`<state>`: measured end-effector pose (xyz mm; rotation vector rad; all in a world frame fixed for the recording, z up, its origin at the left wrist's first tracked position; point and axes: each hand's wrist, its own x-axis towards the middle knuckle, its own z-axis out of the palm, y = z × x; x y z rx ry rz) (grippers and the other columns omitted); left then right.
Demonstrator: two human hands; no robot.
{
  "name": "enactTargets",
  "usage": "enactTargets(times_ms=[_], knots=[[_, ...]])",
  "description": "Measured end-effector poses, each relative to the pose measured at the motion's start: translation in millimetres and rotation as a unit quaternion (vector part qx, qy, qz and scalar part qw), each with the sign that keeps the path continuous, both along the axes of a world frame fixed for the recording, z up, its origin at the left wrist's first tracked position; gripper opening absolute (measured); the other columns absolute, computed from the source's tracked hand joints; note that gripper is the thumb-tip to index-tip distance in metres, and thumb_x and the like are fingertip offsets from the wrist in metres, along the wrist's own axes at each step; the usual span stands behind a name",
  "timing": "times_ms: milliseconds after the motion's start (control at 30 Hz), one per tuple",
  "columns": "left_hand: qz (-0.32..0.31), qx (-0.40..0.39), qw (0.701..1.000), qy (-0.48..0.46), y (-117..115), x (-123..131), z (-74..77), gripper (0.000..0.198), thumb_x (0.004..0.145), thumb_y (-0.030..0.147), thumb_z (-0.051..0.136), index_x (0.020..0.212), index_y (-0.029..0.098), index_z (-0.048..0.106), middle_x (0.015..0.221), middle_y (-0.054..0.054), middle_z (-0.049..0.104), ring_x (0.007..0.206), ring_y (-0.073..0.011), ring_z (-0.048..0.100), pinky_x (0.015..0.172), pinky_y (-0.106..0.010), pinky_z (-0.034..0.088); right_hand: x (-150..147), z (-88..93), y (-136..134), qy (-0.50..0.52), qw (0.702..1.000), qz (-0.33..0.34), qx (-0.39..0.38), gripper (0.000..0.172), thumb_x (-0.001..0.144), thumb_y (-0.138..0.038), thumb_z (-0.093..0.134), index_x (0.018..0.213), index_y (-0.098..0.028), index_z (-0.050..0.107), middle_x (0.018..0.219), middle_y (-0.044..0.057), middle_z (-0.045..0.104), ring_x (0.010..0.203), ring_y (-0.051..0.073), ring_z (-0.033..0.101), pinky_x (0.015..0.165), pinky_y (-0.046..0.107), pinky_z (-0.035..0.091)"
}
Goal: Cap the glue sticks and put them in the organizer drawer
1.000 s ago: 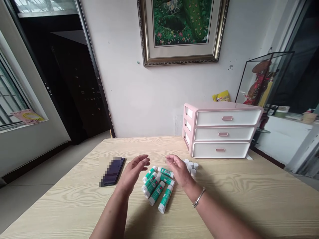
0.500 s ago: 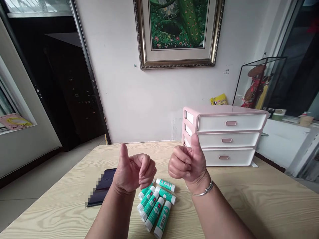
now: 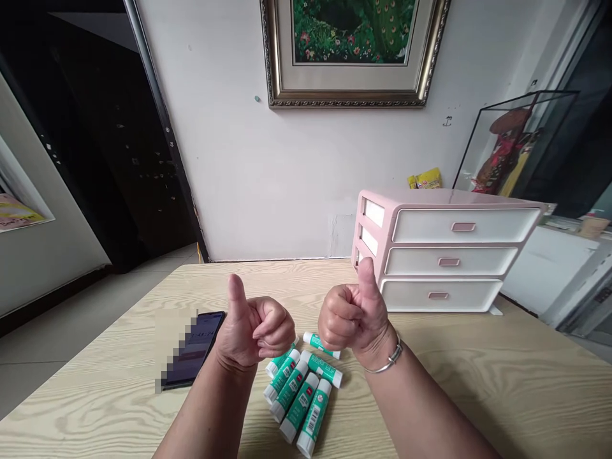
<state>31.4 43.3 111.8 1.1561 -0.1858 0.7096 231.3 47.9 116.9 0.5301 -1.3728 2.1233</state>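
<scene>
Both hands are raised above the table, thumbs up and fingers curled in. My left hand (image 3: 255, 325) is closed with nothing in it, just above and left of a group of glue sticks (image 3: 301, 398). My right hand (image 3: 356, 312) is likewise closed and holds nothing; a silver bracelet (image 3: 389, 357) circles that wrist. Several green glue sticks with white ends lie flat and close together on the table between my forearms. The left hand partly hides one at the back. Beside my left forearm lies a dark phone (image 3: 198, 350), its left side blurred by pixel blocks.
A pink and white drawer unit (image 3: 449, 255) stands behind my right hand, all three drawers closed. A yellow packet (image 3: 424, 178) shows behind its top. The wooden table (image 3: 119, 395) meets a white wall with a framed picture (image 3: 349, 99). A glass case (image 3: 516, 146) is at the right.
The view has tilted down and shifted slightly, so the picture sits higher and the drawer unit looks larger. Both hands keep the same thumbs-up shape; digits now show on the phone.
</scene>
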Motion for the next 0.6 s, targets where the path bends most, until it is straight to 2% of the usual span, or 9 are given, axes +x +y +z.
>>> enactTargets(times_ms=[300, 500, 600], knots=[[0.0, 0.029, 0.999, -0.016, -7.6, -4.5, -0.1, 0.082, 0.072, 0.093, 0.002, 0.047, 0.02, 0.029, 0.042, 0.005, 0.024, 0.034, -0.0058, 0.021, 0.033, -0.019, 0.016, -8.2, 3.0, -11.8, 0.067, 0.996, 0.052, 0.034, 0.076, 0.074, -0.094, 0.004, 0.056, -0.024, 0.027, 0.043, -0.007, 0.025, 0.038, 0.007, 0.019, 0.04, 0.022, 0.018], [0.047, 0.033, 0.998, -0.006, -11.6, -6.6, 2.5, 0.082, 0.069, 0.095, 0.002, 0.049, 0.021, 0.031, 0.046, 0.004, 0.025, 0.041, -0.0087, 0.024, 0.038, -0.023, 0.019, -13.5, -3.9, -8.1, 0.057, 0.996, 0.014, 0.066, 0.075, 0.075, -0.095, 0.011, 0.056, -0.024, 0.026, 0.046, -0.006, 0.027, 0.042, 0.009, 0.023, 0.046, 0.025, 0.026], [0.054, 0.041, 0.998, -0.002, -12.0, -8.0, 1.2, 0.083, 0.066, 0.096, 0.001, 0.049, 0.021, 0.031, 0.046, 0.003, 0.026, 0.042, -0.0093, 0.024, 0.04, -0.024, 0.019, -10.7, -10.2, -5.6, 0.05, 0.997, 0.024, 0.058, 0.074, 0.076, -0.094, 0.008, 0.056, -0.024, 0.025, 0.047, -0.007, 0.025, 0.042, 0.009, 0.021, 0.045, 0.025, 0.024]])
